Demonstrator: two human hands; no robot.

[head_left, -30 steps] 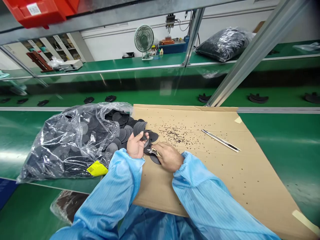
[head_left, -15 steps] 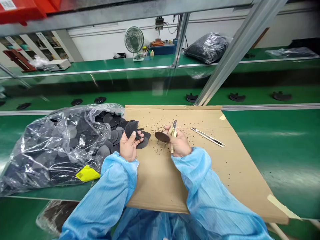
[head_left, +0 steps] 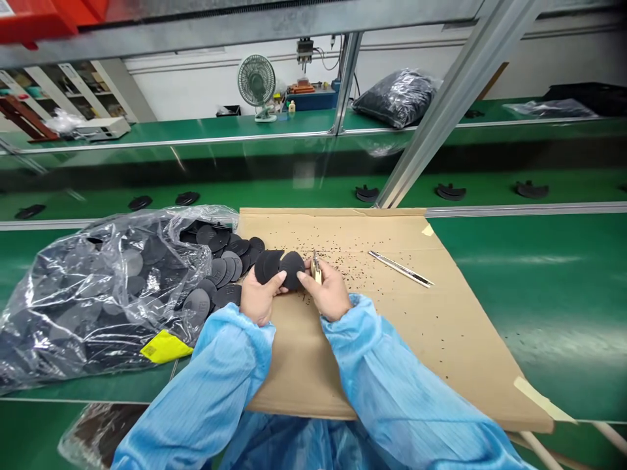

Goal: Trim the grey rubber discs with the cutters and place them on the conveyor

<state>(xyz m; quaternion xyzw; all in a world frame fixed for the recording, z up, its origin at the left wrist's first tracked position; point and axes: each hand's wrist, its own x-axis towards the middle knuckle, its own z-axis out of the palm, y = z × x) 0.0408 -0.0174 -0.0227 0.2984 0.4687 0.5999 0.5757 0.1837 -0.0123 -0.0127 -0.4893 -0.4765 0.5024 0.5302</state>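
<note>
My left hand [head_left: 259, 297] is closed on a few overlapping black discs [head_left: 267, 266], its thumb across their lower edge. Beside them, another round black disc [head_left: 292, 269] is pinched by my right hand [head_left: 329, 290], and it touches the discs in the left. The right hand also keeps a pair of nippers [head_left: 317, 269] with pale handles, jaws pointing away from me. Both hands are above the cardboard sheet [head_left: 313, 365], which is strewn with small dark scraps. Left of the hands, many loose black discs [head_left: 228, 267] spill from a clear plastic bag [head_left: 98, 294].
A slim cutter knife [head_left: 401, 268] lies on the cardboard to the right. Behind, black curved parts [head_left: 450, 192] rest on the green conveyor belt [head_left: 274, 194]. A slanted metal post [head_left: 441, 111] rises at right. A yellow label [head_left: 165, 346] is on the bag.
My right hand has moved left with the nippers and disc, bringing the disc against those in my left hand. The disc now faces me more. The view has shifted slightly.
</note>
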